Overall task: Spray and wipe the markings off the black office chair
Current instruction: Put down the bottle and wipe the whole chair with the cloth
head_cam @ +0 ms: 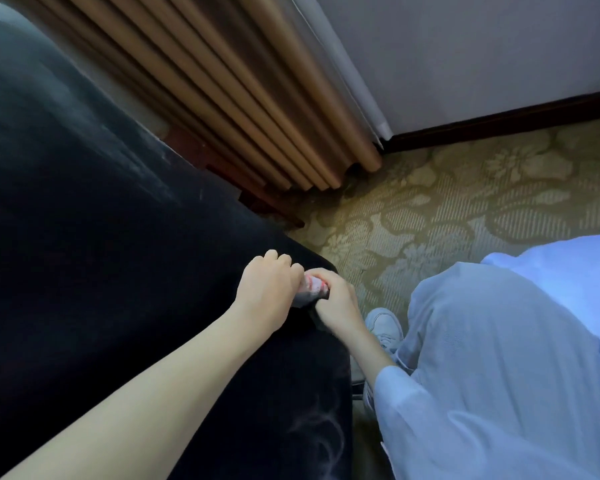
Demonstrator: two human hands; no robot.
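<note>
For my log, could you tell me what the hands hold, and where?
A small bunched grey-and-pink cloth at the edge of the black chair: left hand grips one end, right hand the other.

Patterned carpet (pixel 465 202), olive with pale floral motifs, covers the floor beyond and to the right of the right grip (pixel 333 299). Tan pleated curtain (pixel 222 81) hangs far beyond the grip, up and left, with its hem reaching the carpet. A dark reddish wood piece (pixel 222 168) sits under the curtain's hem; can't tell what it is. White strip (pixel 343 64) runs along the curtain's right edge. Pale wall (pixel 499 46) is far beyond and right, with a dark baseboard (pixel 499 124) where it meets the carpet. Light blue trousers (pixel 499 358) are right of the grip and nearer the camera. White sneaker (pixel 385 327) is just right of the grip, on the carpet, partly hidden by the trousers. Light blue sleeve (pixel 395 382) is below the grip.
</note>
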